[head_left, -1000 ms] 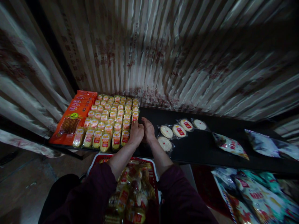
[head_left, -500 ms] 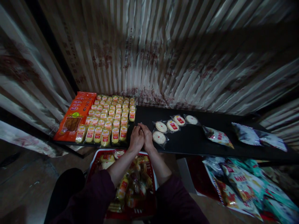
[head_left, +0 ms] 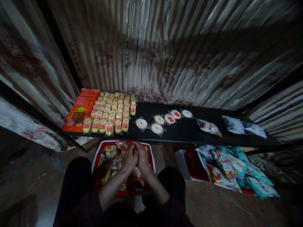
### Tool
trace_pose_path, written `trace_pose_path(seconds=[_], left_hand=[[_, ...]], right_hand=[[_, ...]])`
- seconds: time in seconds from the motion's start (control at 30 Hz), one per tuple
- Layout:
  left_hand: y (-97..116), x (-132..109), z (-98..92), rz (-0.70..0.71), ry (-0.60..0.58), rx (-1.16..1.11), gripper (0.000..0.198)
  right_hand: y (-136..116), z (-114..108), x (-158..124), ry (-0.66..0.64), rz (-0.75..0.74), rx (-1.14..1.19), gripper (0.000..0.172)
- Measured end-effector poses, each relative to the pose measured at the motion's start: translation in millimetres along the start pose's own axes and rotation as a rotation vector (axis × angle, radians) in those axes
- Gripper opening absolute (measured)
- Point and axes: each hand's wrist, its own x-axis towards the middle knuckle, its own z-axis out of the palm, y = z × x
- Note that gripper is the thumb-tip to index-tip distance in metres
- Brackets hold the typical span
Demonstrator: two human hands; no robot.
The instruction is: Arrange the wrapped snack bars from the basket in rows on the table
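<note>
My left hand (head_left: 129, 159) and my right hand (head_left: 142, 157) are side by side over a red basket with a white rim (head_left: 154, 167). Their fingers are curled in and meet at the tips. Whatever they may hold is hidden. Under them, the basket holds a mix of wrapped snacks, among them a round wrapped cake (head_left: 121, 145) at the far side and a yellow-wrapped cake (head_left: 110, 150) on the left. On the black shelf (head_left: 123, 137) just beyond, a flat round cake in clear wrap (head_left: 141, 123) lies nearest my hands, beside several similar ones (head_left: 157, 128).
Rows of small yellow wrapped cakes (head_left: 109, 128) stand on the shelf's left, beside orange snack packets (head_left: 78, 117). Snack bags (head_left: 209, 127) lie on its right. Below right, a box (head_left: 183, 164) overflows with bags (head_left: 227, 164). Corrugated sheeting (head_left: 151, 47) backs the shelf.
My hands have drawn back from the shelf's front edge to above the basket. A round wrapped cake now shows on the shelf where they were. The view has shifted slightly.
</note>
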Motion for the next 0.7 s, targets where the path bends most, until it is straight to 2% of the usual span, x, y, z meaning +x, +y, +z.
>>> trace_pose_path(seconds=[0.07,0.2,0.33,0.53,0.7], left_hand=[[-19,-15,-0.4,-0.046,-0.012,0.055,0.027],[-60,-40,1.2,-0.047,-0.040,0.190,0.031],[-87,-58,5.5,0.002,-0.078,0.374,0.035],[-100,-66,13.0,-0.017,-0.138,0.415,0.039],[-99,-62,15.2,-0.005,-0.046,0.316,0.048]], right_hand=[[6,10,-23,-0.026,0.015,-0.015,0.046],[17,24,-62,-0.082,0.090,-0.110,0.043],[30,30,-89,-0.112,0.183,-0.224,0.041],[53,39,-106,-0.113,0.227,-0.228,0.045],[67,43,-109,0.011,0.254,-0.138,0.045]])
